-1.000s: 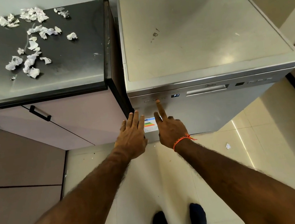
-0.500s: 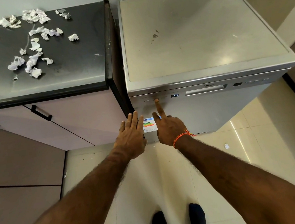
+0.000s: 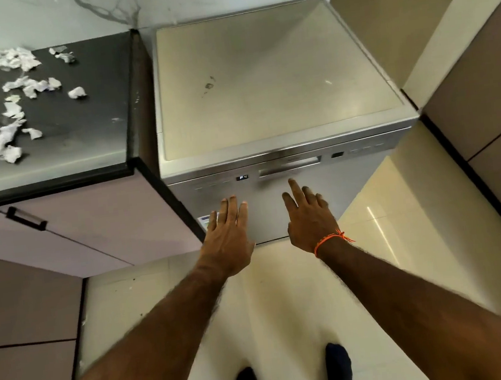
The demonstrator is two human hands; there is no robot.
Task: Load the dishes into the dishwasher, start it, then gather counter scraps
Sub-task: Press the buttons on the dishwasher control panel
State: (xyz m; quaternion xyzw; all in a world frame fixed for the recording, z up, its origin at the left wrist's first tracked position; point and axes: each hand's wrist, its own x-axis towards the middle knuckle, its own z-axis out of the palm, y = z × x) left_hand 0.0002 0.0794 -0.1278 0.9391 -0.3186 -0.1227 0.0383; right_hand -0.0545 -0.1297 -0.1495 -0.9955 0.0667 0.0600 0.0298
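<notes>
We held our left hand and right hand released, fingers straight, before the closed dishwasher; scraps lay on the surface.

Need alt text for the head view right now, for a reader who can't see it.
Both hands, left hand and right hand, reach open-fingered toward the closed front of a silver dishwasher, whose display reads P4. Crumpled paper scraps litter the dark counter to its left.
</notes>
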